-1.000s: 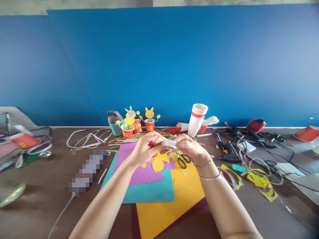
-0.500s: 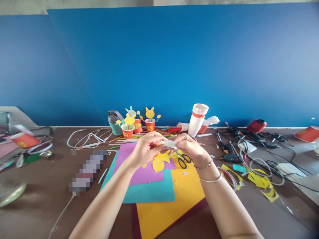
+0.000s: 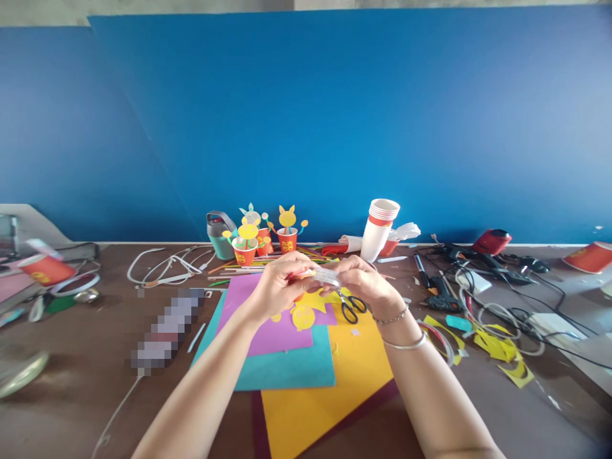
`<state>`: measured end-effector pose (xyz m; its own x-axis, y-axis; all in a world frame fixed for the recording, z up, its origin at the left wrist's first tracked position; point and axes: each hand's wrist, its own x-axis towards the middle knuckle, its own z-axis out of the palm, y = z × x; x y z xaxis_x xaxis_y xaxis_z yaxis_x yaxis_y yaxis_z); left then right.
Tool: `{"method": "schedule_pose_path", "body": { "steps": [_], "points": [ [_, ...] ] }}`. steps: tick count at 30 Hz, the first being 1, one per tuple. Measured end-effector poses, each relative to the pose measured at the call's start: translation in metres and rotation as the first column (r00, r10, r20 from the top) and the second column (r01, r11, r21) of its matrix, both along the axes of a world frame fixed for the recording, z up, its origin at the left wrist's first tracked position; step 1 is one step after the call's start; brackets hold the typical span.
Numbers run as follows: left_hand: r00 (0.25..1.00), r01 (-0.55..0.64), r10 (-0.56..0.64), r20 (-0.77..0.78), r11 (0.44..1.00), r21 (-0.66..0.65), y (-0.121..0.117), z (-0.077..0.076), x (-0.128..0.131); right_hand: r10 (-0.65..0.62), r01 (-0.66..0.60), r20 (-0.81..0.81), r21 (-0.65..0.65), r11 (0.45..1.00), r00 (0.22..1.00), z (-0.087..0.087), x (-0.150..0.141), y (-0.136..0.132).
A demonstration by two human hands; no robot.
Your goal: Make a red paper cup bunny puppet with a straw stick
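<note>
My left hand (image 3: 277, 284) and my right hand (image 3: 363, 280) meet above the coloured sheets, both closed on a small clear roll of tape (image 3: 326, 275) held between them. The left fingers also pinch a small orange and yellow piece that I cannot make out. Right under the hands lie yellow cut-out shapes (image 3: 306, 312) on a purple sheet (image 3: 268, 319), with black-handled scissors (image 3: 351, 306) beside them. A teal sheet (image 3: 287, 370) and an orange-yellow sheet (image 3: 325, 395) lie underneath.
Decorated red cups with paper flowers (image 3: 261, 236) and a stack of paper cups (image 3: 377, 229) stand at the back by the blue wall. Glue guns and tangled cables (image 3: 478, 280) lie on the right, yellow scraps (image 3: 502, 354) near them. White cords (image 3: 162, 264) and a red cup (image 3: 45, 268) lie on the left.
</note>
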<state>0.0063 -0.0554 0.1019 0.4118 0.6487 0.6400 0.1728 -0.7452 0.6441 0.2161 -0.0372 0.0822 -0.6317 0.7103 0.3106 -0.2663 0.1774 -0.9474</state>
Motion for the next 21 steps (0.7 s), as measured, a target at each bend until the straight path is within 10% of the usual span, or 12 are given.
{"method": "schedule_pose_path", "body": {
  "steps": [21],
  "points": [
    [0.997, -0.048, 0.052, -0.051, 0.995, 0.084, 0.0031, -0.0035, -0.0021, -0.063, 0.064, 0.016, -0.078, 0.995, 0.998, 0.0007, -0.0039, -0.0012]
  ]
}}
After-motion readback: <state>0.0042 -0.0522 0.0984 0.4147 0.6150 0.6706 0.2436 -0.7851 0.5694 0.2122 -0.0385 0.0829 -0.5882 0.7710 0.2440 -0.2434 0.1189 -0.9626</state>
